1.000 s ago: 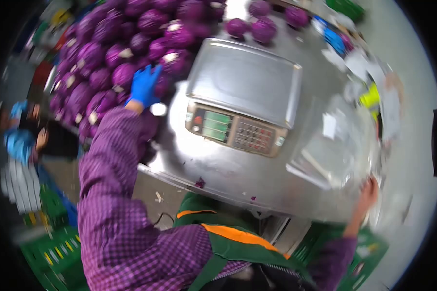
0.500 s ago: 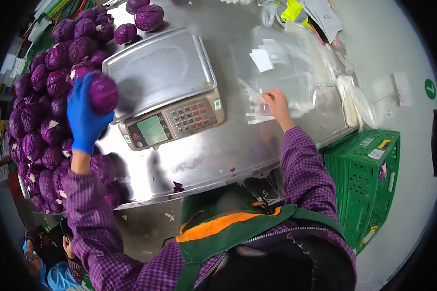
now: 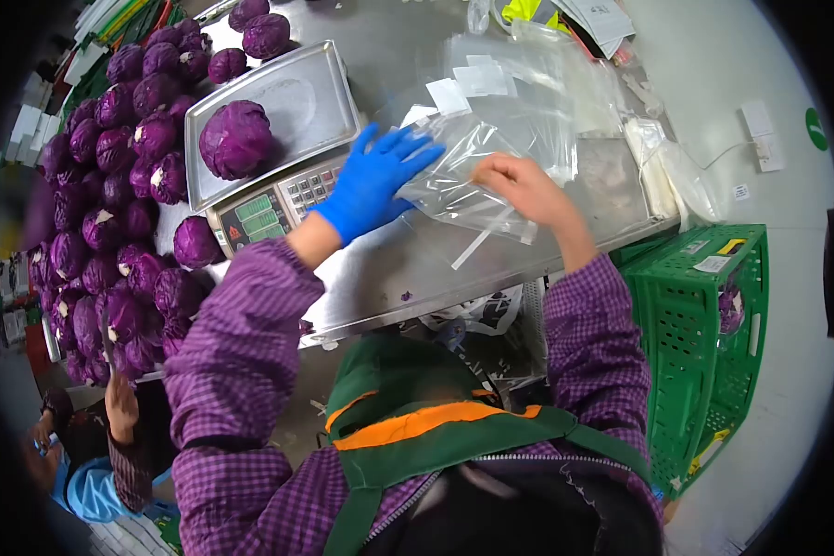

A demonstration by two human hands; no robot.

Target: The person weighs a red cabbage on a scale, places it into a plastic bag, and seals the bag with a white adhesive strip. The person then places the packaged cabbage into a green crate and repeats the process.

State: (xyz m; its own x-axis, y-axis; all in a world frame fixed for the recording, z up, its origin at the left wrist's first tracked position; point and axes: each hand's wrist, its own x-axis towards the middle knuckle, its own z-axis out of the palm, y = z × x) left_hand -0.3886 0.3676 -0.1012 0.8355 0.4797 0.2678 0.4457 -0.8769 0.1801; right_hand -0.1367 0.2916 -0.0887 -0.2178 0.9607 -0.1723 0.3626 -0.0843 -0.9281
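Observation:
A red cabbage (image 3: 236, 139) rests on the steel pan of the weighing scale (image 3: 271, 120). My left hand (image 3: 375, 181), in a blue glove, reaches over the scale's keypad with fingers spread and touches the edge of a clear plastic bag (image 3: 459, 176). My bare right hand (image 3: 524, 188) grips the same bag from the right, just above the steel table (image 3: 408, 269). A stack of more clear bags (image 3: 528, 93) lies behind it.
A big heap of red cabbages (image 3: 111, 213) covers the table's left side. A green plastic crate (image 3: 704, 324) stands on the floor at right. Another person (image 3: 93, 454) crouches at lower left. Papers and a yellow item (image 3: 584, 14) lie at the far edge.
My left hand has set the cabbage on the scale pan and moved right to the bag. My right hand has lifted a bag off the stack toward me.

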